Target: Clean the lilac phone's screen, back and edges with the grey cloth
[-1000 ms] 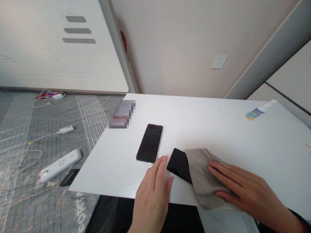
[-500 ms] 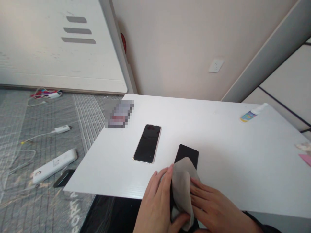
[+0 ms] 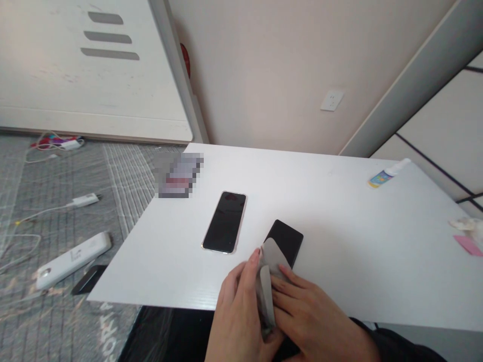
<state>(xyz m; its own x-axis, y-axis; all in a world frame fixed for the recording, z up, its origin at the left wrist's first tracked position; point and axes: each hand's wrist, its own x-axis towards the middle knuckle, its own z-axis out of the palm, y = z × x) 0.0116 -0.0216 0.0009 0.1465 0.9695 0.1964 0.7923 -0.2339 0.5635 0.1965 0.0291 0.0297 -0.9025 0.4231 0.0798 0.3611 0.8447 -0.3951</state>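
A grey cloth (image 3: 276, 256) is bunched and folded between my two hands, low in the middle of the view. My left hand (image 3: 239, 314) is closed along its left side, fingertips at the cloth's upper edge and thumb near its lower end. From the right, my right hand (image 3: 311, 309) presses its fingers against the folds. Beneath the cloth lies a black phone-shaped slab (image 3: 289, 237), slanted, its far end showing beyond my fingers; the cloth and hands hide the rest. To the left, a black-screened phone (image 3: 225, 221) in a clear case lies face up on the table.
The white table (image 3: 358, 251) carries a small spray bottle (image 3: 387, 174) lying at the far right, a pixelated item (image 3: 179, 176) at the far left, and a pink piece (image 3: 468, 245) at the right edge. A white power strip (image 3: 73, 259) lies on the grey cloth-covered surface left of the table.
My hands and the cloth have shifted slightly left. The black slab is turned more to a slant, and the cloth is folded narrower. The view has shifted a little.
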